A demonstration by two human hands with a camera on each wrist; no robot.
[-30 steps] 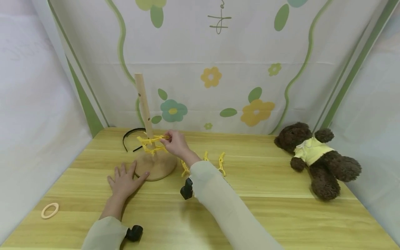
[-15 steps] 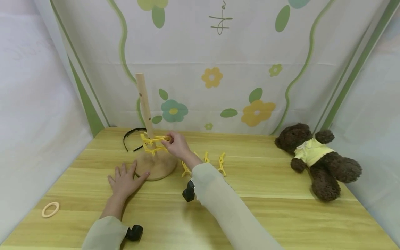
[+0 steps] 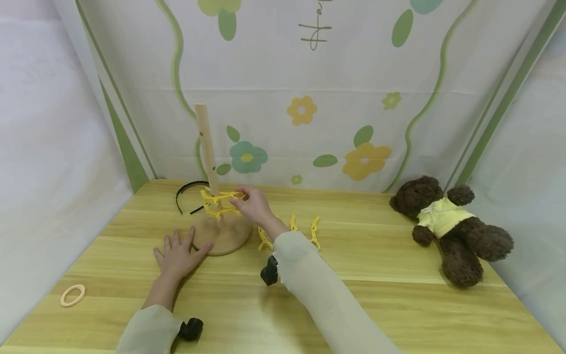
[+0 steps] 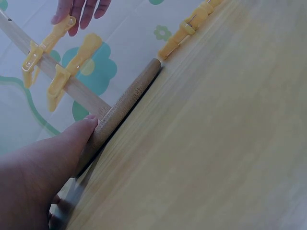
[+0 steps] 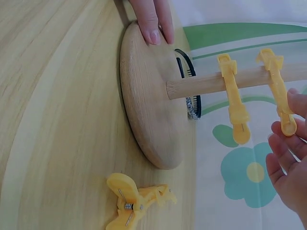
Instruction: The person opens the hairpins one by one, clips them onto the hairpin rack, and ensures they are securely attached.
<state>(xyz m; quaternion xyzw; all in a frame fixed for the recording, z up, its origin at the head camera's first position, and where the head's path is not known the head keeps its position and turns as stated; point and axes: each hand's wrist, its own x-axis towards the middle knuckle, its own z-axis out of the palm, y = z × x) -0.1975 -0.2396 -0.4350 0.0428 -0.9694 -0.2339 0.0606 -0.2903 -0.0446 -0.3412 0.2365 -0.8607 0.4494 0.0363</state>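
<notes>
A wooden post (image 3: 205,147) rises from a round wooden base (image 3: 225,236). Two yellow hair clips are clamped on it one above the other, the upper clip (image 5: 273,79) and the lower clip (image 5: 233,98). My right hand (image 3: 256,206) holds the handle end of the upper clip lightly between thumb and fingers. My left hand (image 3: 177,258) lies flat on the table with spread fingers, its thumb (image 4: 86,125) resting on the base's edge. To the right of the base lie several more yellow hair clips (image 3: 315,231), one partly hidden by my right wrist.
Behind the post is a black toothed headband (image 3: 179,196). A pale ring (image 3: 72,295) lies at the table's left. On the right a brown teddy bear (image 3: 442,216) in a yellow shirt lies on its back. A flowered cloth (image 3: 265,59) hangs behind the table (image 3: 376,314).
The upper clip has turned slightly and shifted right on the post. The right thumb and fingers have loosened and spread a little at its handles. The left hand has kept its place.
</notes>
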